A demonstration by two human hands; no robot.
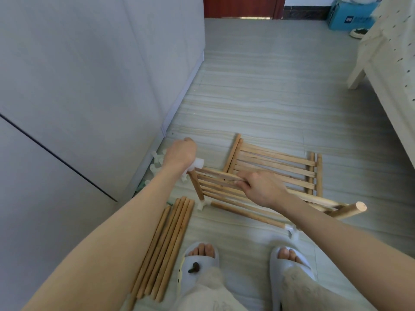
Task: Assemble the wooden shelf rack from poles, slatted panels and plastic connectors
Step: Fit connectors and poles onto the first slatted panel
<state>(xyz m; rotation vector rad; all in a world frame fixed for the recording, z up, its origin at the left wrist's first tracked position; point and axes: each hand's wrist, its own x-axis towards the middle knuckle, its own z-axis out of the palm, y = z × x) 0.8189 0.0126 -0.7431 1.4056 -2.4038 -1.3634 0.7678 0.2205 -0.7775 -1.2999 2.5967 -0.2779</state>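
A partly built rack stands tilted on the floor in front of me. Its slatted panel (215, 187) is held by my right hand (258, 187), whose fingers curl round the top slat. My left hand (179, 153) grips a white plastic connector (197, 164) on top of the short upright pole (196, 187) at the panel's left corner. Another white connector (203, 204) sits at that pole's foot, joined to a long pole (247, 215) that runs right to a further connector (292, 228). A pole end (357, 207) sticks out at the right.
A second slatted panel (280, 167) lies flat on the floor behind. Several loose poles (166, 245) lie at the left by my slippered feet. Spare white connectors (157, 161) sit against the grey cabinet (89, 86). A cream table (386, 63) stands at the right.
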